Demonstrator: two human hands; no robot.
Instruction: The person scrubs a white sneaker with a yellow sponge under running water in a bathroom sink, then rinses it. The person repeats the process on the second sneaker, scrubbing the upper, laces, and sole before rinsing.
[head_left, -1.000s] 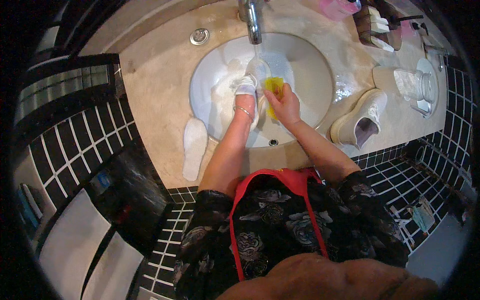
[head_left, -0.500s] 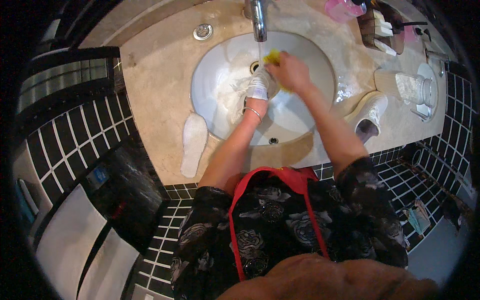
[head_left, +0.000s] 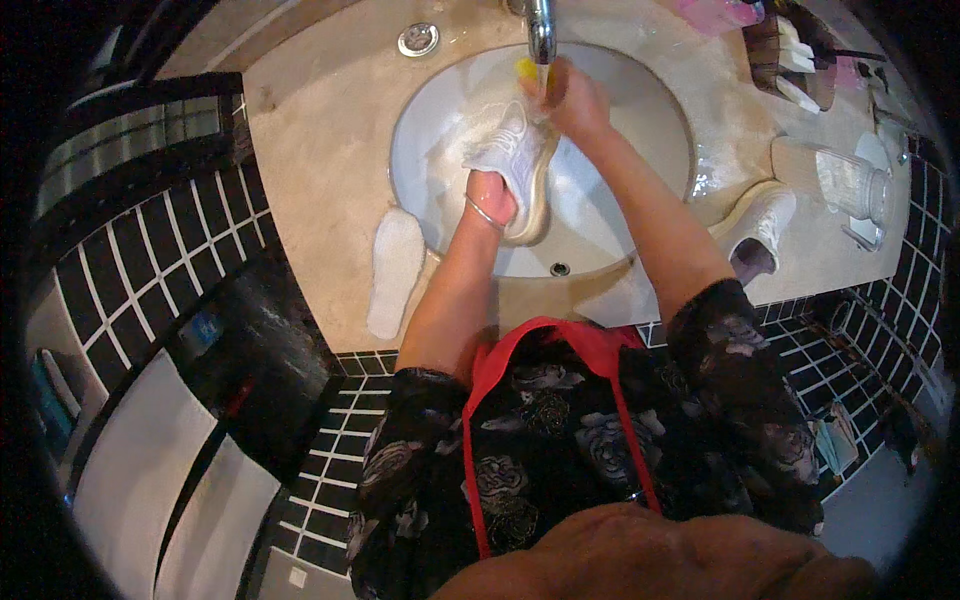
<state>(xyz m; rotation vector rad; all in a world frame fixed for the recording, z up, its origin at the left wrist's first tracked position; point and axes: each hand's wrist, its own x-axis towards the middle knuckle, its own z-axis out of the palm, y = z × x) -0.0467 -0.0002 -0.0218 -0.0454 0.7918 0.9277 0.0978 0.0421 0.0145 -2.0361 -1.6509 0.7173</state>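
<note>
The right hand [head_left: 575, 100] has travelled from the middle of the sink [head_left: 430, 190] to its far rim and now sits directly under the tap [head_left: 541, 30], closed around a yellow sponge [head_left: 527, 70] — apparently to wet or rinse it, so scrubbing seems paused. The left hand [head_left: 490, 197] stays inside the heel of the white sneaker [head_left: 515, 165], gripping it from within and holding it tilted in the basin, toe toward the tap. A second sneaker [head_left: 760, 230] waits on the counter's right edge (an insole [head_left: 395, 270] lies at the left).
</note>
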